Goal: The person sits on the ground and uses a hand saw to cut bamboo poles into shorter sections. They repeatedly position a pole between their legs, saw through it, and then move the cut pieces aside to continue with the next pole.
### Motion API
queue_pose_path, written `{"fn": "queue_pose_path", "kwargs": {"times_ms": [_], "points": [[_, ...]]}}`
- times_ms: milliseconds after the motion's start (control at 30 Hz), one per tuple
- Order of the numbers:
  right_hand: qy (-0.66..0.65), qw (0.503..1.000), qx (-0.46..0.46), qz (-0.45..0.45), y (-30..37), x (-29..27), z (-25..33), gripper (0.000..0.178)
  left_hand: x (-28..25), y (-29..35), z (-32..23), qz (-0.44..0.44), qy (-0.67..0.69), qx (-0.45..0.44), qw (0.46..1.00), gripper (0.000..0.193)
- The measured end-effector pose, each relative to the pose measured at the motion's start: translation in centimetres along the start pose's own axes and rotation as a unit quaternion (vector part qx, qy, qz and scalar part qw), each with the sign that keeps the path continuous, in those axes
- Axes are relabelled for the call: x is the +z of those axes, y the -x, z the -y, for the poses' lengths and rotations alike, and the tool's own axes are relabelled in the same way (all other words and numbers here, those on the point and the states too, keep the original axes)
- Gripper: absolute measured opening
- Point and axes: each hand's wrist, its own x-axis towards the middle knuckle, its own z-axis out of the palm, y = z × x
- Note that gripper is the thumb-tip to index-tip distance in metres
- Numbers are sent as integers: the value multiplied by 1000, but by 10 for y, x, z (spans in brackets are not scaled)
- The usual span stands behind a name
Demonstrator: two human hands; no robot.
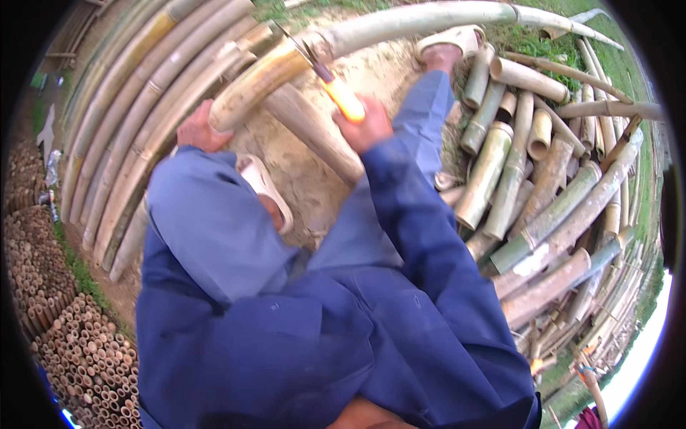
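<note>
Saw (344,99) in R hand (364,125), closed round handle; blade at bamboo pole (263,80), fwd. L hand (204,129) at pole's near end, grip unclear. Cut pcs (489,175) right of R hand; this cut prob. unfinished.

Dirt patch (289,157): bare ground between the legs; a hand could pass here.
Short log (314,132): lies slanted over the dirt, in the way.
Long pole (429,26): stretches across the front like a fence.
Saw (326,74): its blade is at the pole, blocking the way ahead of the right hand (363,123).
Left side: pole row (146,93) just beside the left hand (204,129), so little room.
Right side: right leg (421,114), then a bamboo heap (518,161).
</note>
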Motion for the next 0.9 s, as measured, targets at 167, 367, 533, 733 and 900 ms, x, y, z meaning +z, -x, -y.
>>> {"fn": "queue_pose_path", "kwargs": {"times_ms": [167,367,533,733,900], "points": [[-27,999,-10,18,83,-75,8,18,-11,-10,5,-13,-35,-22,999,71],[115,992,-44,8,178,-168,73,23,14,-16,-3,48,-3,-29,998,70],[155,969,97,-164,227,-170,48,22,36,-14,-1,71,-26,-31,997,73],[360,911,58,-193,246,-166,-85,18,54,-3,-1,97,-62,13,993,83],[447,887,42,-104,272,-158,-141,15,54,7,-10,124,-20,24,992,77]]}}
